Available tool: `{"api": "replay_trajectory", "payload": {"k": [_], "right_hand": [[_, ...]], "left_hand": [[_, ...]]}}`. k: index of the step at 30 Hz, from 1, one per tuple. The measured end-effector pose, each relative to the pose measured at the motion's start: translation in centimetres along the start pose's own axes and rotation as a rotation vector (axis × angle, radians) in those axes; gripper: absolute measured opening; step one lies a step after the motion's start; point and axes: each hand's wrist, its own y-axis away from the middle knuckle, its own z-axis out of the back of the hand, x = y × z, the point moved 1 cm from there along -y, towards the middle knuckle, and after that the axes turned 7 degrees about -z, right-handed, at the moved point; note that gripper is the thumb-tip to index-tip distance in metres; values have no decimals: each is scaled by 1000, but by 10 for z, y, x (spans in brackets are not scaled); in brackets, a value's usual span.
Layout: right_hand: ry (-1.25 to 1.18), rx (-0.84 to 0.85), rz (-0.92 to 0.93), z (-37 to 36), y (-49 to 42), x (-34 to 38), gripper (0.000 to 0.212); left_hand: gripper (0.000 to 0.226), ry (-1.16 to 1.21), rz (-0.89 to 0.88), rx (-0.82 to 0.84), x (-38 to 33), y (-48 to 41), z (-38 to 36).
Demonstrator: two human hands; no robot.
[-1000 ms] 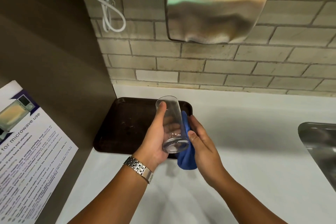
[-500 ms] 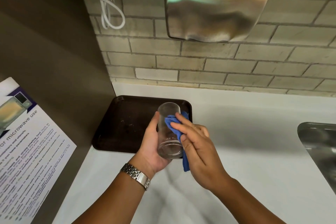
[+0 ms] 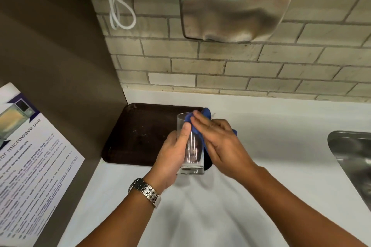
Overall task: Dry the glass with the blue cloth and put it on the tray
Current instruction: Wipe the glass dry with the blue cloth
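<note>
Glass held upright over the near right corner of a tray, cloth pressed to its rim.

Surface [image 3: 261, 146]: white, runs below a brick wall. Hand dryer [image 3: 239, 4]: metal, fixed to the wall above. Tray [image 3: 140, 136]: dark brown, lies flat in the back left corner of the surface. Sink [image 3: 353, 158]: steel, at the right edge, well apart from the tray. Printed notice [image 3: 30, 162]: on the left panel, about microwave use. Left hand [image 3: 172, 156]: wrapped around the glass [image 3: 190, 158] from the left, thumb up its side; watch [image 3: 145, 191] on the wrist. Right hand [image 3: 218, 142]: fingers flat, pressing the blue cloth [image 3: 200, 118] against the glass's top and right side. Cable [image 3: 116, 6]: white, looped on the wall.
</note>
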Motion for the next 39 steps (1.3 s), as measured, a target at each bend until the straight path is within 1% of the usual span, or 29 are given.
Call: {"api": "replay_trajectory", "payload": {"k": [2,3,6,7,10,11,15,16,18,19,20,21,22,25,26,27,29,30,31,32,33,34,35,36,37,38,39], "right_hand": [[13,8,-42,7,-6,-3,56],[39,11,-20,9,-8,-3,54],[118,26,121,10,-10,-2,53],[113,22,112,10,-11,-4,53],[27,-68,-69,8,-14,-3,55],[9,-91,-92,5,-13,1,55],[-25,-114,35,-9,0,11,53],[-59,-145,-2,-11,1,8,52],[-215,-196,-244,-14,-2,1,50],[-327,-185,-364,-16,-3,2,48],[-409,-166,-440,-20,-3,7,47],[-424,-174,-439,-22,-1,13,46],[-387,-199,-388,-22,2,21,47],[-187,-212,-172,-18,12,32,53],[-192,-209,-148,-19,11,31,52],[-251,-207,-186,-19,9,29,51],[-491,-208,-381,-19,4,26,48],[-565,-182,-440,-20,2,26,48],[-531,-168,-449,-18,2,28,48],[-424,-170,-393,-15,3,34,48],[-309,-178,-297,-15,5,37,50],[-251,-173,-208,-15,7,39,51],[-241,-155,-168,-14,6,38,51],[-264,-153,-172,-15,6,35,49],[-325,-160,-209,-17,7,32,48],[-428,-165,-301,-17,6,28,46],[-590,-154,-437,-18,4,26,44]], "left_hand": [[122,-51,-8,13,1,2,-1],[122,-60,-16,14,1,3,-2],[119,-70,-50,11,1,4,-2],[119,-71,-50,10,2,4,-2],[116,-37,-15,10,2,1,-3],[114,-29,-8,8,2,0,-4],[99,-29,-33,-30,-4,0,-7],[98,-32,-34,-49,-5,0,-7],[97,-21,-19,-64,-6,-1,-8],[92,-5,-6,-69,-7,-1,-9],[84,19,14,-81,-9,-2,-9],[76,51,46,-94,-10,-4,-9],[71,92,87,-98,-12,-5,-10],[69,174,159,-28,-15,-9,-8],[69,186,162,-4,-15,-10,-7],[70,201,159,7,-14,-11,-6],[75,215,150,0,-11,-10,-6],[76,217,147,-10,-10,-10,-6],[75,228,145,-15,-8,-11,-6],[71,250,150,-14,-8,-11,-6],[67,274,155,-7,-8,-12,-6],[64,287,158,2,-10,-13,-6],[61,290,160,8,-11,-13,-5],[60,287,159,11,-11,-13,-5],[62,281,155,11,-11,-13,-4],[66,277,152,8,-9,-14,-4],[70,273,149,0,-8,-13,-3]]}}
